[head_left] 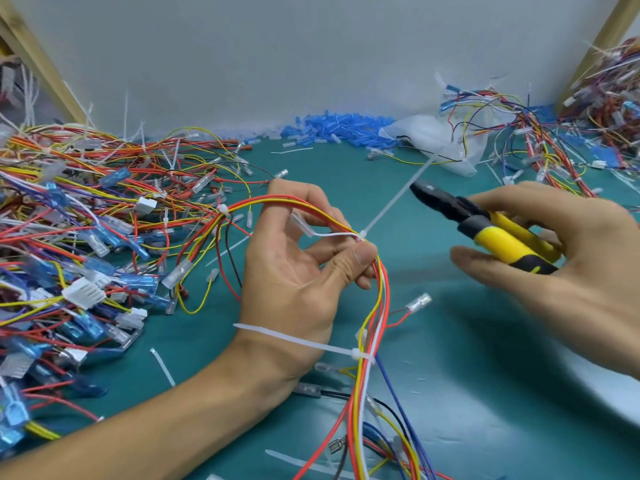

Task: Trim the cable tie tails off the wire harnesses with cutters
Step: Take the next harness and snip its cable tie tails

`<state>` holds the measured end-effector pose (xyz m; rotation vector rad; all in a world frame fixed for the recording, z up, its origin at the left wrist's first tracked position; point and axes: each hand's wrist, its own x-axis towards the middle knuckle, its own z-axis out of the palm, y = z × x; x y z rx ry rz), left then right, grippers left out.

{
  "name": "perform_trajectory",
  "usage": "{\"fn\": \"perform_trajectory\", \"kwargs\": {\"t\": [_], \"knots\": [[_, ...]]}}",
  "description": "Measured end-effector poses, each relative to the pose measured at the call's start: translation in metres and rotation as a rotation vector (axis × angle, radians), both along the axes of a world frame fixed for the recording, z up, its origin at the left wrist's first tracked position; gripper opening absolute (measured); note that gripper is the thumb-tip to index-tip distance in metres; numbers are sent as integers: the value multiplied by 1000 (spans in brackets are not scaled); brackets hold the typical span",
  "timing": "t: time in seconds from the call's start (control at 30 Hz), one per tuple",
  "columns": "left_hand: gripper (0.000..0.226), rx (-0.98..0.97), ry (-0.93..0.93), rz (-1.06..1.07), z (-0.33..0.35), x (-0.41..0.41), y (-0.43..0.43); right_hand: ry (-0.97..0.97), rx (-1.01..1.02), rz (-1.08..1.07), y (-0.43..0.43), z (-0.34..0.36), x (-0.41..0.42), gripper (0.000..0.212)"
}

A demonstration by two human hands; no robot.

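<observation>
- Teal table point(450, 341) against a pale wall, with a pile of harnesses point(86, 220) heaped at its left.
- Over it, the left hand point(294, 271) pinches a wire harness point(377, 299) between thumb and fingers, just below a white tie whose tail point(394, 199) sticks up and away.
- Opposite, the right hand point(554, 254) grips the yellow-handled cutters point(485, 226), their nose just beside that tail.
- Lower down, a second tail point(294, 339) crosses the left wrist.
- Wires look light and floppy and the tail looks springy, so the harness is best held close to the tie head.

There are two hands point(287, 271) point(571, 244), one pair of cutters point(485, 233), and one held harness point(382, 296) with two uncut tie tails point(394, 199) point(294, 338).
</observation>
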<state>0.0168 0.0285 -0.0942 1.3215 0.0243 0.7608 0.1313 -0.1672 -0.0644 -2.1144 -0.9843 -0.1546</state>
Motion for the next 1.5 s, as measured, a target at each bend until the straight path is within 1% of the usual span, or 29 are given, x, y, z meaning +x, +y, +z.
{"fn": "perform_trajectory", "kwargs": {"t": [0.07, 0.13, 0.27, 0.43, 0.5, 0.6, 0.67, 0.7, 0.8, 0.87, 0.9, 0.97, 1.03, 1.07, 1.13, 1.2, 1.33, 1.43, 1.5], "knots": [[42, -7, 5, -5, 0, 0, -1, -46, -76, 46, -1, 0, -1, 26], [42, -10, 8, -20, 0, 0, -1, -52, -114, 92, 0, -2, -5, 27], [41, 4, 31, -58, 2, -1, -2, -63, -127, 124, 1, -3, -10, 26], [41, 45, 22, -71, 1, -1, -4, -69, -138, 133, 0, 3, -11, 15], [40, 47, 12, -67, 0, -1, -4, -55, -147, 121, -2, 6, -10, 15], [33, 28, 30, -85, 1, -1, -5, -2, -152, 93, -4, 9, -8, 19], [23, 42, 90, -53, 1, -4, -4, 63, -150, 99, -4, 11, -7, 26], [24, 75, 135, -10, 0, -5, -4, 94, -153, 108, -4, 12, -7, 30], [43, 189, 209, 128, 1, -13, -6, 113, -175, 92, -5, 14, -9, 29], [56, 206, 203, 135, 3, -18, -8, 82, -197, 49, -6, 15, -10, 24], [56, 230, 177, 133, 4, -20, -9, 68, -210, 34, -6, 15, -10, 22], [45, 335, 121, 156, 6, -22, -12, 60, -220, 21, -6, 16, -11, 20], [24, 367, 87, 136, 9, -21, -14, 75, -217, 21, -5, 15, -13, 20], [28, 367, 98, 122, 9, -21, -15, 82, -211, 27, -4, 15, -14, 20], [48, 368, 163, 89, 8, -18, -16, 102, -193, 37, -3, 15, -17, 18], [57, 363, 241, 48, 6, -16, -14, 121, -190, 34, -3, 16, -18, 18], [54, 389, 346, -26, 2, -13, -10, 206, -179, 24, -2, 18, -17, 27], [40, 432, 369, 6, 3, -11, -10, 291, -127, 39, -2, 19, -15, 41], [30, 409, 389, 18, 3, -9, -10, 335, -89, 38, -2, 18, -12, 48]]}}
